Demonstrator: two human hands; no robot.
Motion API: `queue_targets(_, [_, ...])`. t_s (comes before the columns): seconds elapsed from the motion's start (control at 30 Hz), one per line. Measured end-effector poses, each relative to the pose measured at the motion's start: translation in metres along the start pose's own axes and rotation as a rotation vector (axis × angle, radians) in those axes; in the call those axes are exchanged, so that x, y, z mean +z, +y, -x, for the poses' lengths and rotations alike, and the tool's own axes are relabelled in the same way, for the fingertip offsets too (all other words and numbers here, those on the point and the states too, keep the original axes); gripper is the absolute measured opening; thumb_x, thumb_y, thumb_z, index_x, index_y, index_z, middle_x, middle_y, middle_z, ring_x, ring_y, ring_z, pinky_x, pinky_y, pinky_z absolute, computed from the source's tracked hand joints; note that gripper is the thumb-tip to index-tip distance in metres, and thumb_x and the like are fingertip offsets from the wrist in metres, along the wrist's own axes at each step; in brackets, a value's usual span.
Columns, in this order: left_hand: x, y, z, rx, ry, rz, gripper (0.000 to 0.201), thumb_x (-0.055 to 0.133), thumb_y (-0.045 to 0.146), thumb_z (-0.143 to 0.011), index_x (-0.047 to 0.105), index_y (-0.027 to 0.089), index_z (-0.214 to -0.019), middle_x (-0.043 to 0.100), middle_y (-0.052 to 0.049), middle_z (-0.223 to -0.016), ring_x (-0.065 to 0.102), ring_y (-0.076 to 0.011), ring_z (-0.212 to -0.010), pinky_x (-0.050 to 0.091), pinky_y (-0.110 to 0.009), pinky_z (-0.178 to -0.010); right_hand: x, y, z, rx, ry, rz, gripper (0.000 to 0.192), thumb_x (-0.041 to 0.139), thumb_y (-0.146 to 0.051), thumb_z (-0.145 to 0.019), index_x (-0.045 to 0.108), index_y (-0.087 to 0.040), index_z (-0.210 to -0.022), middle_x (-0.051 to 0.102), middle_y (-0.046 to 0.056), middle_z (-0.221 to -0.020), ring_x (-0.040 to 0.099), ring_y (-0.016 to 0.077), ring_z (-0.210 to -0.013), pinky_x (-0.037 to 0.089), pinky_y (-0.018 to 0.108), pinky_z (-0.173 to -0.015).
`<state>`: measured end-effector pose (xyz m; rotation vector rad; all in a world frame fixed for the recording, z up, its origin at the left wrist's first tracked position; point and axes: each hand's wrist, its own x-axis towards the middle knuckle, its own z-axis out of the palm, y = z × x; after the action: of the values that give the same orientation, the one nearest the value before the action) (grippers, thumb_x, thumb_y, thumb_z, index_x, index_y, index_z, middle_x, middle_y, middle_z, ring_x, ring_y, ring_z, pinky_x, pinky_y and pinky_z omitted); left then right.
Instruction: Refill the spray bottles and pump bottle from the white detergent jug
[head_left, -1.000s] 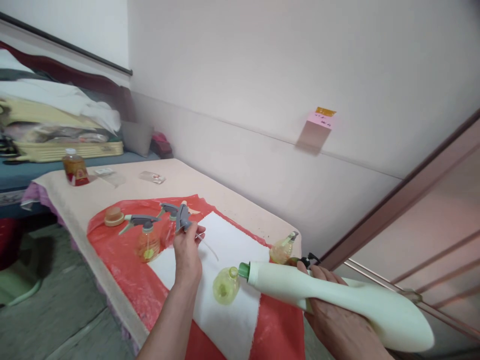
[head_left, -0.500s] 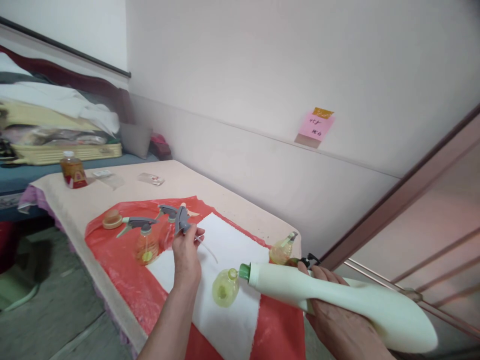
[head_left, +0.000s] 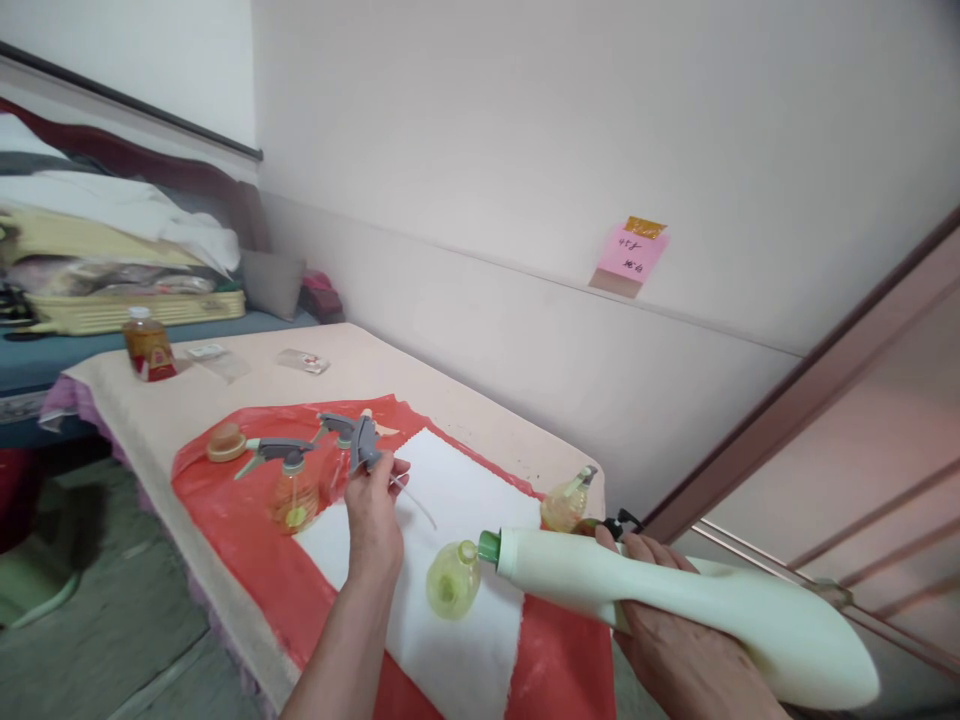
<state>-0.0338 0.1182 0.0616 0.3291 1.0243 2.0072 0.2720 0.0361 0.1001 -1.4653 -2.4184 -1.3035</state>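
My left hand [head_left: 377, 515] is closed on a grey trigger spray head [head_left: 364, 441], whose thin clear tube points down to the right. In my right hand [head_left: 679, 640] is a large pale-green jug [head_left: 720, 590], tilted nearly level, with its green spout [head_left: 489, 546] at the mouth of a yellow see-through bottle [head_left: 452, 585]. That bottle has no spray head on and stands on a white cloth [head_left: 457, 480]. Whether liquid is flowing is hard to make out. Left of my left hand, a clear spray bottle [head_left: 294, 500] stands with its grey trigger head on; another spray bottle [head_left: 337, 455] is partly hidden behind.
Red plastic sheeting [head_left: 247, 540] lies under the cloth on a table. A yellow spray bottle [head_left: 564, 507] stands at the right edge. Farther back are a round tan lid [head_left: 225, 442], a bottle of amber liquid [head_left: 150, 350] and a flat packet [head_left: 302, 361]. A wall borders the far side.
Very little differs. The whole view has shifted slightly; both hands keep their holds, and the jug's spout stays at the yellow bottle's mouth.
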Motion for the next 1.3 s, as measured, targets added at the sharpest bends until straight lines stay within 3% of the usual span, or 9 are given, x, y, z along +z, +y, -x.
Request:
queue_targets(0.2, [-0.0004, 0.0005, -0.0002, -0.002, 0.0, 0.002, 0.021, 0.073, 0.038, -0.071, 0.062, 0.02, -0.075, 0.064, 0.001, -0.071, 0.063, -0.0163, -0.077, 0.05, -0.03, -0.073, 0.0042, 0.0004, 0.0027, -0.004, 0.06, -0.016, 0.073, 0.061, -0.003, -0.069, 0.041, -0.013, -0.138, 0.058, 0.017, -0.115, 0.057, 0.0326, -0.105, 0.05, 0.049, -0.092])
queue_targets(0.5, [-0.0001, 0.0019, 0.0004, -0.004, 0.003, 0.012, 0.022, 0.073, 0.038, -0.07, 0.062, 0.02, -0.075, 0.064, 0.001, -0.072, 0.063, -0.0161, -0.077, 0.05, -0.03, -0.074, 0.0005, -0.0008, 0.0, 0.001, 0.047, -0.01, 0.064, 0.059, -0.006, -0.069, 0.049, -0.013, -0.132, 0.061, 0.017, -0.111, 0.059, 0.0344, -0.101, 0.053, 0.05, -0.087])
queue_targets(0.77, [0.0003, 0.0036, 0.0007, -0.01, 0.007, 0.008, 0.021, 0.072, 0.038, -0.071, 0.062, 0.02, -0.076, 0.064, 0.001, -0.071, 0.063, -0.0161, -0.078, 0.05, -0.03, -0.074, 0.0026, 0.0003, 0.0033, -0.028, 0.07, 0.023, 0.069, 0.061, -0.002, -0.071, 0.041, -0.01, -0.137, 0.058, 0.021, -0.119, 0.058, 0.0366, -0.106, 0.052, 0.052, -0.092])
queue_targets(1.3, [-0.001, 0.002, -0.0009, -0.005, 0.006, 0.013, 0.021, 0.073, 0.038, -0.071, 0.062, 0.02, -0.075, 0.064, 0.001, -0.071, 0.063, -0.0162, -0.077, 0.05, -0.03, -0.073, -0.0014, -0.0001, -0.0006, -0.019, 0.078, 0.012, 0.062, 0.06, -0.005, -0.071, 0.05, -0.011, -0.132, 0.062, 0.02, -0.114, 0.06, 0.0351, -0.101, 0.054, 0.051, -0.088])
